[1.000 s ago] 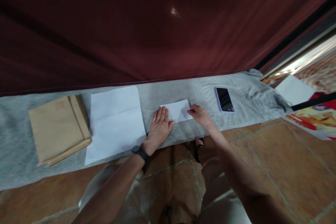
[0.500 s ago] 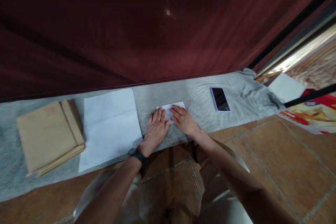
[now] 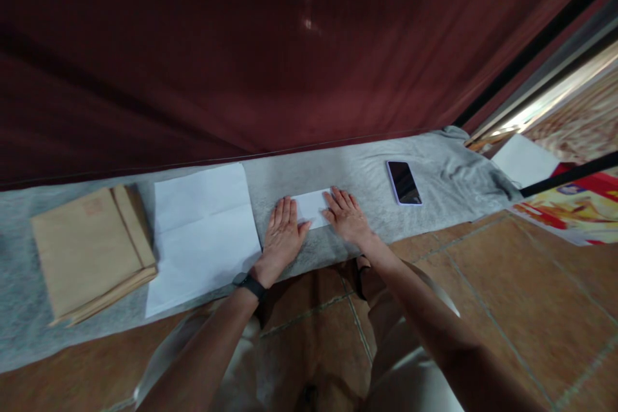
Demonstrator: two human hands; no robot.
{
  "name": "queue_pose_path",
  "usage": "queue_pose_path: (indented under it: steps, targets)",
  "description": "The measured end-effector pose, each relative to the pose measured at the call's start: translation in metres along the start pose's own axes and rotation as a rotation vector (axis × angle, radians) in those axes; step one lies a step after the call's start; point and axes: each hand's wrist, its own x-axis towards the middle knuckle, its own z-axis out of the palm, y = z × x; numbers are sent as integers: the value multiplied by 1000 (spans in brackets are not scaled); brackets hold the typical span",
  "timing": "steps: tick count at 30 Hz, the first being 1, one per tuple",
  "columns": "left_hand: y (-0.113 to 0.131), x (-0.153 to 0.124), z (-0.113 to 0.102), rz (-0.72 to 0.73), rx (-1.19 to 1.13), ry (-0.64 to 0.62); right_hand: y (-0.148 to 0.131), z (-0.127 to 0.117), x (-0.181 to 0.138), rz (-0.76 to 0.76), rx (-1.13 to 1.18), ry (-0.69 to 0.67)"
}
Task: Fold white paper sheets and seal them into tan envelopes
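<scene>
A small folded sheet of white paper [image 3: 311, 208] lies flat on the grey cloth [image 3: 294, 170]. My left hand [image 3: 284, 230] rests flat over its left end, fingers stretched out and thumb along the lower edge. Over the right end lies my right hand [image 3: 346, 214], its fingers spread and pressing down. Between the two hands the middle of the paper shows. Left of my left hand are large white sheets [image 3: 205, 225] with a crease across them.
Brown paper envelopes [image 3: 91, 248] are stacked at the far left. A phone [image 3: 404, 183] in a light purple case lies right of my right hand. Dark red fabric [image 3: 270, 77] hangs behind the cloth. Brown floor tiles [image 3: 512, 277] show in front, and a colourful printed box [image 3: 574, 206] stands at right.
My hands have slid apart along the folded paper, the left one leftward and the right one rightward. More of the paper's middle shows between them.
</scene>
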Motion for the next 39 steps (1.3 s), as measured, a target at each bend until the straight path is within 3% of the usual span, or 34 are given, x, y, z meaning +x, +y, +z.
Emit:
queue_pose_path:
  steps: [10, 14, 18, 29, 39]
  targets:
    - [-11, -2, -1, -9, 56, 4, 6, -2, -6, 21, -52, 60]
    - [-11, -1, -2, -7, 83, -18, -7, 1, -8, -68, -63, 121]
    - [-11, -1, -3, -4, 74, -20, -21, 5, -12, -140, -42, 98]
    - [-16, -5, 0, -42, 25, 13, 4, 0, -15, 98, -63, 155]
    - [-12, -4, -1, -59, 49, 20, -2, -11, 5, 325, 106, 146]
